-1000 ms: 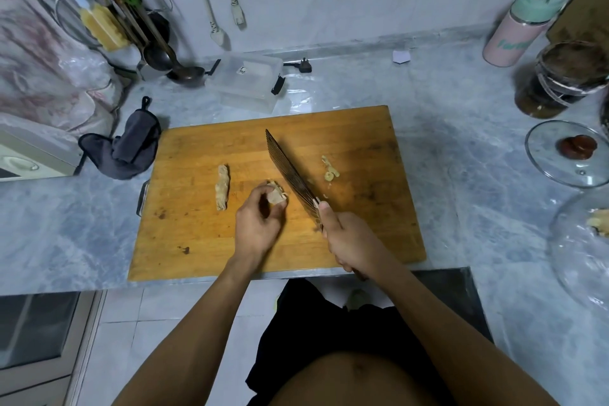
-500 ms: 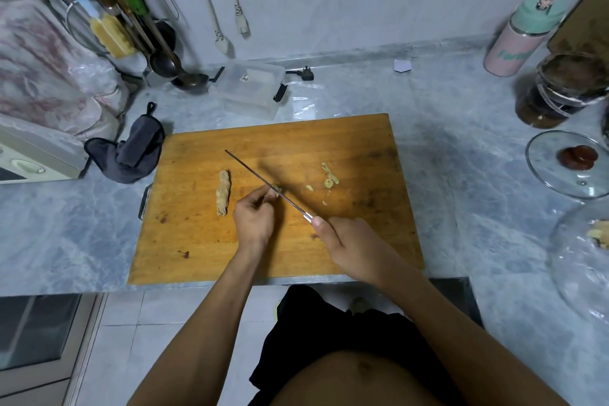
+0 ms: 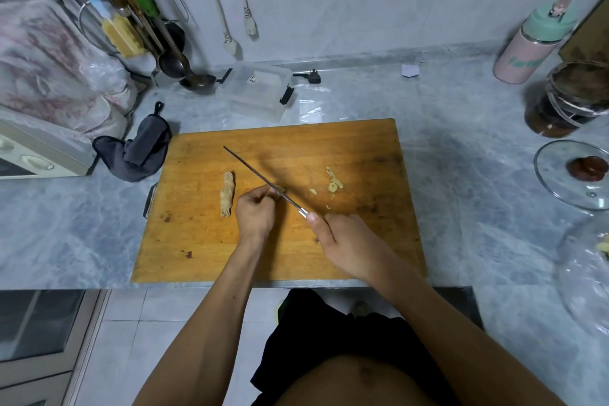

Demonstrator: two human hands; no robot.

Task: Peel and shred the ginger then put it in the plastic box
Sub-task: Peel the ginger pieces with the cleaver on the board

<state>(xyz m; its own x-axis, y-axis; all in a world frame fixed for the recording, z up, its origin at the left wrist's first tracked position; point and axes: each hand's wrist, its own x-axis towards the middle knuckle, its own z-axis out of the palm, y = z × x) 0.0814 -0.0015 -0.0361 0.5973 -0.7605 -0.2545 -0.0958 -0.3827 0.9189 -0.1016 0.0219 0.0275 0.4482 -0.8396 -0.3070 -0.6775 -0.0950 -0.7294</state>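
On the wooden cutting board (image 3: pixel 362 148) my left hand (image 3: pixel 255 214) pinches a small ginger piece (image 3: pixel 280 188), mostly hidden by the fingers and the blade. My right hand (image 3: pixel 346 241) grips the handle of a cleaver (image 3: pixel 260 176), seen edge-on, its blade resting across that piece. A whole ginger finger (image 3: pixel 227 193) lies just left of my left hand. Ginger scraps (image 3: pixel 333 181) lie to the right of the blade. The clear plastic box (image 3: pixel 257 91) stands open on the counter behind the board.
A dark cloth (image 3: pixel 141 148) lies at the board's left corner, a ladle (image 3: pixel 197 80) and utensil rack behind it. A pink bottle (image 3: pixel 534 43), a dark jar (image 3: pixel 570 99) and glass lids (image 3: pixel 573 171) crowd the right side. Marble counter (image 3: pixel 461 148) surrounds the board.
The cleaver turned from tilted flat-side-up to edge-on and came down across the piece in my left hand. A few more scraps lie right of the blade.
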